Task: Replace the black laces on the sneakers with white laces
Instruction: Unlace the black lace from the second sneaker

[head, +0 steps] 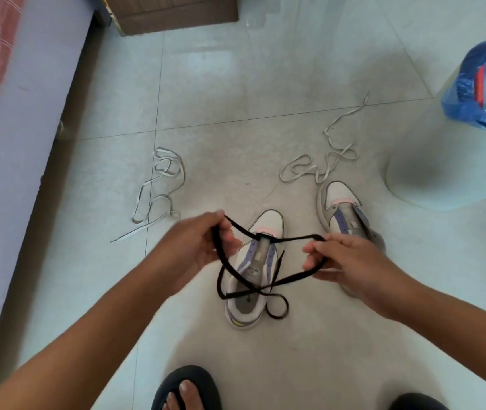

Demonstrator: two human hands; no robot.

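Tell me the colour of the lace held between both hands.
Black. The lace stretches between the left hand and right hand, clearest in the head view.

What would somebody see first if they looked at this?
Probably the black lace, stretched between the left hand and right hand above a laceless sneaker. Next, two white laces lying loose on the floor beyond the shoes.

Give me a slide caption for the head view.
Both hands, left hand and right hand, hold a black lace above an unlaced sneaker.
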